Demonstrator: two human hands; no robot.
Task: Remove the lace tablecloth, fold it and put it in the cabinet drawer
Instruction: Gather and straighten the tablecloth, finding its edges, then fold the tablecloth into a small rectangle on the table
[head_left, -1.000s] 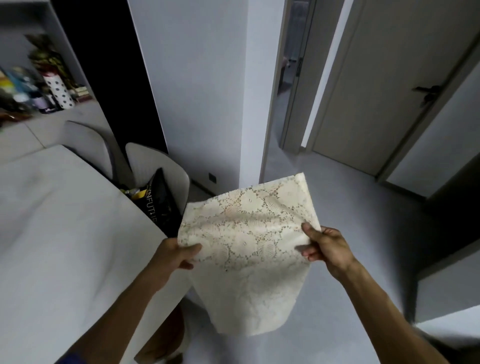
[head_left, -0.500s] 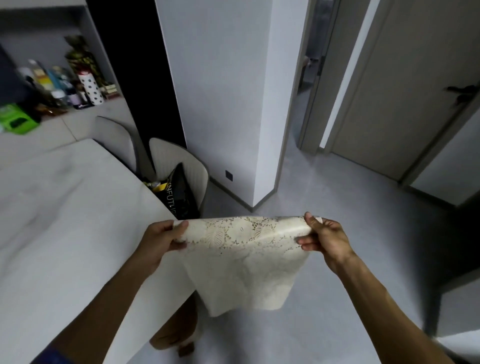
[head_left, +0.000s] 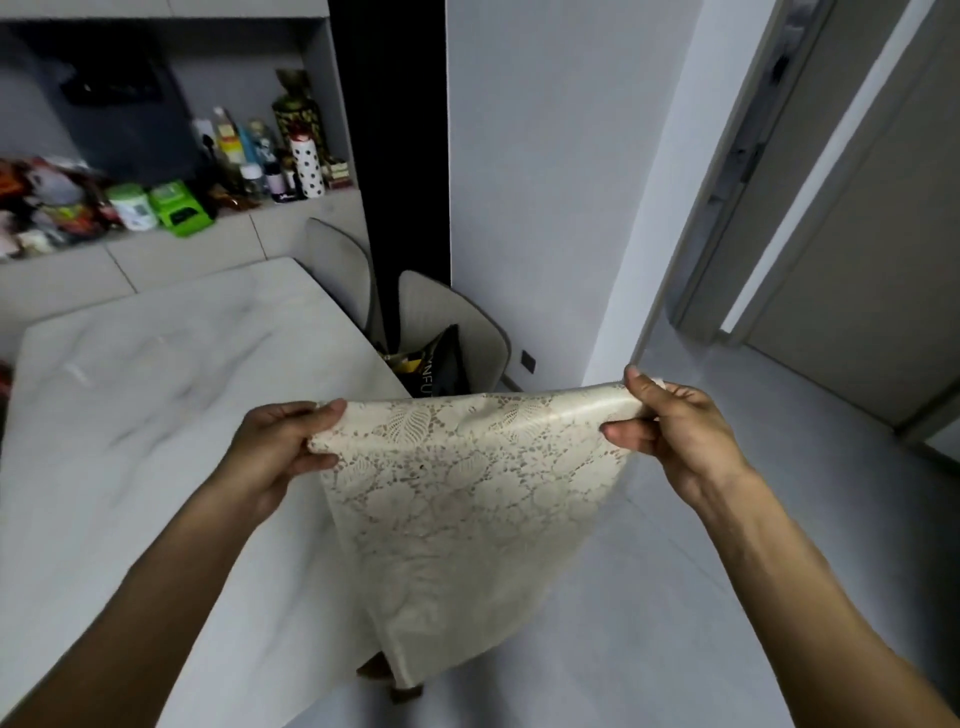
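Observation:
The cream lace tablecloth (head_left: 457, 499) hangs folded in the air in front of me, over the right edge of the white marble table (head_left: 145, 426). My left hand (head_left: 280, 441) pinches its upper left corner. My right hand (head_left: 675, 431) pinches its upper right corner. The top edge is stretched level between the two hands and the rest drapes down to a narrow end near the floor. No cabinet drawer can be made out in this view.
Two grey chairs (head_left: 447, 322) stand at the table's far right side, one holding a black bag (head_left: 441, 364). A recessed shelf (head_left: 156, 208) behind the table is crowded with bottles and packets. A white wall corner (head_left: 613, 291) and grey doors (head_left: 857, 270) are on the right.
The upright top half of the cloth has dropped over, leaving a folded edge between my hands. My view has turned left, and more of the table and shelf now shows.

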